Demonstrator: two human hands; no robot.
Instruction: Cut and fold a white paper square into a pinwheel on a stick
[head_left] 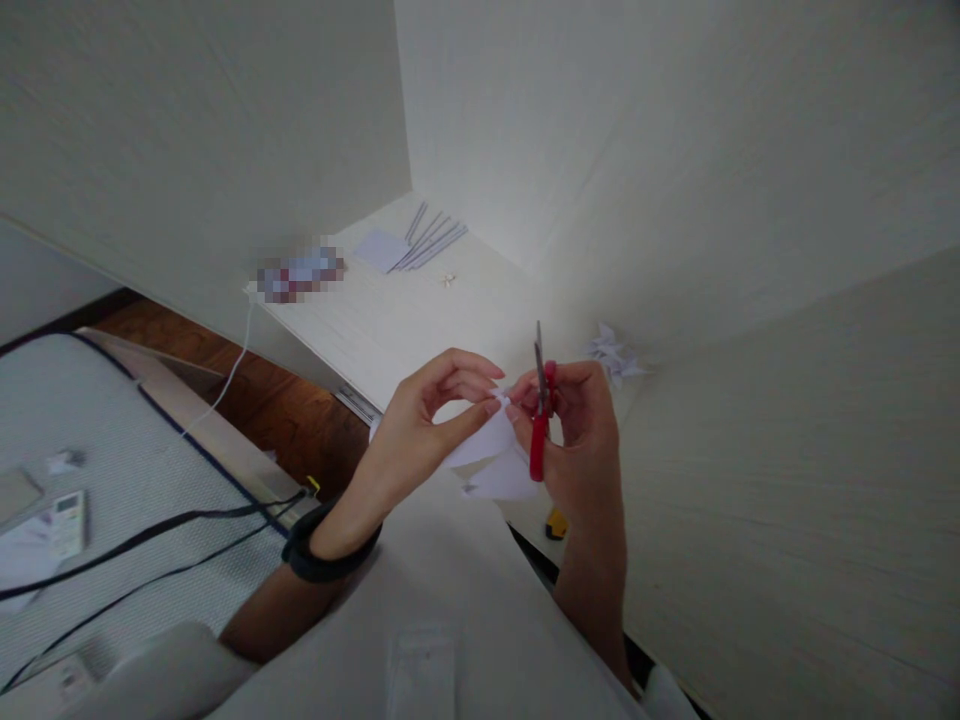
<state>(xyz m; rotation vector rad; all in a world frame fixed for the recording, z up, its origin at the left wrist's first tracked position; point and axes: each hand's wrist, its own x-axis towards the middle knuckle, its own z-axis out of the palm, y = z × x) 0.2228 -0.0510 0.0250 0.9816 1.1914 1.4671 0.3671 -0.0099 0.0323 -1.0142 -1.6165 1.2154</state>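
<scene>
From my remote seat I read this as a pause in paper cutting, with the piece being re-gripped rather than cut. The left hand (424, 420) is closed in a pinch, thumb and fingertips clamped on the upper edge of a small white paper (487, 452), which hangs in the air between both hands, above the near edge of the bench (390, 320) and in front of the person's chest. The right hand (581, 430) is wrapped around the red-handled scissors (539, 415). Their blades point to 12 o'clock and look closed, clear of the sheet, while the fingertips of that hand seem to touch the paper's right edge. At 2 o'clock from the hands, a small cluster of folded paper shapes (613, 355) lies on the bench against the wall. Well off toward 11 o'clock, in the far corner, lie a flat white sheet (381, 248) and a fan of thin strips (435, 240). At 9 o'clock, lower down, a bed (112, 430) carries black cables (150, 540) and a remote control (67, 522). In my judgement, a further cut would call for opening the blades and tipping them down onto the sheet. The left pinch would need to keep the paper taut and its fingertips out of the cutting line, since they sit very near the blades.
</scene>
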